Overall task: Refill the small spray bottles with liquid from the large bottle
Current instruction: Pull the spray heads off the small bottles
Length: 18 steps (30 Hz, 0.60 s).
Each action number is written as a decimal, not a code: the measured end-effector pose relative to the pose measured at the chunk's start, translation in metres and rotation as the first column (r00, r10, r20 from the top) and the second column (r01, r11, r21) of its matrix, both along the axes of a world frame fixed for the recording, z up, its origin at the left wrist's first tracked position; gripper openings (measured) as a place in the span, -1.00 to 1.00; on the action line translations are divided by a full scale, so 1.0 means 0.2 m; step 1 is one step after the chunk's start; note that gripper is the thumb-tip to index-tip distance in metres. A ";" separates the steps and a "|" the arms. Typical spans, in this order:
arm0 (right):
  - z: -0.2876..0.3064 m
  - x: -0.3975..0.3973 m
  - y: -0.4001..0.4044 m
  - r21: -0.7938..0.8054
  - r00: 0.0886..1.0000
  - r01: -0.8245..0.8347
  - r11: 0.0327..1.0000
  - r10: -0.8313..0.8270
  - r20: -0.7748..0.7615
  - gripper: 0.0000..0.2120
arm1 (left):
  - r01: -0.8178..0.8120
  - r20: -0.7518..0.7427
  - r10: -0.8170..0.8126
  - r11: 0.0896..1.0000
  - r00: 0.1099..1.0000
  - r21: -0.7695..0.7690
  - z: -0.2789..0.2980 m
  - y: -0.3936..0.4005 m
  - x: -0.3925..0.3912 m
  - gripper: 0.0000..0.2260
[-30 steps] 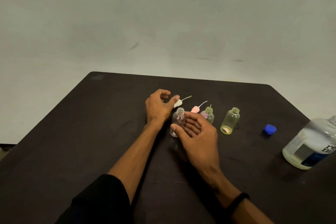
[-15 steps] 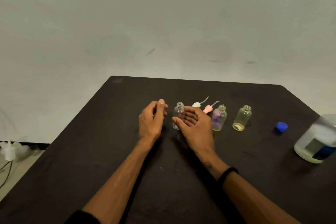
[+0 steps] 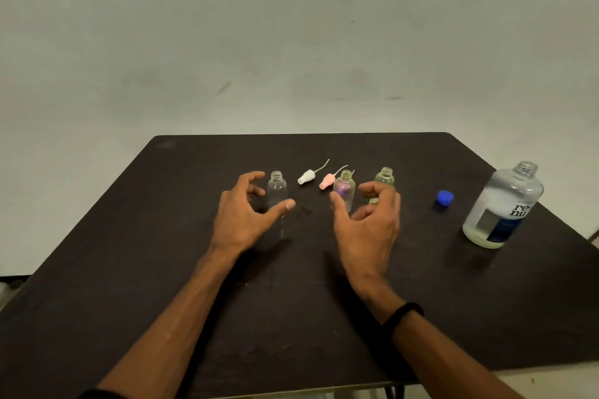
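From the head view, three small bottles stand uncapped on the dark surface (image 3: 129,236): a clear bottle (image 3: 277,189), a purple bottle (image 3: 345,186) and a yellowish bottle (image 3: 384,176). Two spray tops lie behind them, a white spray top (image 3: 306,176) and a pink spray top (image 3: 327,181). One large bottle (image 3: 502,207) stands uncapped at the right, with one blue cap (image 3: 443,198) beside it. The left hand (image 3: 246,215) curls loosely around the clear bottle with fingers spread; contact I cannot tell. The right hand (image 3: 369,223) is spread before the purple and yellowish bottles, holding nothing.

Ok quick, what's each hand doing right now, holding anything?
Left hand: open, fingers curled beside the clear bottle, not gripping it.
Right hand: open, holding nothing, in front of the purple bottle.
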State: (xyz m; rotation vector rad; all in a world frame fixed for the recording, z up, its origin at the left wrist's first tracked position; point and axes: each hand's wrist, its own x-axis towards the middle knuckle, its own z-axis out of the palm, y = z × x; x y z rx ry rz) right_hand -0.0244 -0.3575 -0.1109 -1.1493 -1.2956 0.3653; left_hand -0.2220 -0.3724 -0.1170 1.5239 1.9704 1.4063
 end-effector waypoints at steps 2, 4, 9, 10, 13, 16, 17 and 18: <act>0.00 0.02 0.03 -0.097 1.000 0.011 0.995 -0.009 0.023 -0.53 | 0.042 -0.051 -0.045 0.997 0.998 -0.064 0.00 0.00 0.00 -0.34; 0.00 0.02 0.06 -0.160 0.999 -0.005 0.987 0.011 0.031 -0.48 | 0.054 -0.081 -0.060 0.996 0.995 -0.069 0.00 0.01 0.00 -0.42; -0.02 -0.03 0.13 -0.264 0.999 -0.038 0.964 0.042 0.010 -0.46 | 0.055 -0.023 -0.055 0.998 0.998 -0.029 0.00 0.02 -0.04 -0.60; -0.02 -0.04 0.13 -0.261 0.999 -0.043 0.965 0.046 0.006 -0.48 | 0.043 -0.004 -0.043 0.999 0.999 -0.014 0.00 0.02 -0.04 -0.61; -0.02 -0.10 0.13 -0.267 0.996 -0.078 0.961 0.085 0.015 -0.52 | -0.009 0.047 0.008 1.000 0.999 0.023 -0.01 0.02 -0.06 -0.63; -0.02 -0.19 0.11 -0.274 0.988 -0.116 0.955 0.139 0.069 -0.49 | -0.043 0.061 0.042 0.999 0.997 0.012 -0.02 0.03 -0.08 -0.62; -0.01 -0.22 0.11 -0.279 0.985 -0.124 0.952 0.152 0.081 -0.48 | -0.049 0.060 0.049 0.999 0.997 0.011 -0.03 0.03 -0.08 -0.62; 0.00 -0.23 0.10 -0.282 0.983 -0.130 0.951 0.160 0.088 -0.47 | -0.057 0.058 0.056 0.998 0.997 0.011 -0.03 0.03 -0.08 -0.62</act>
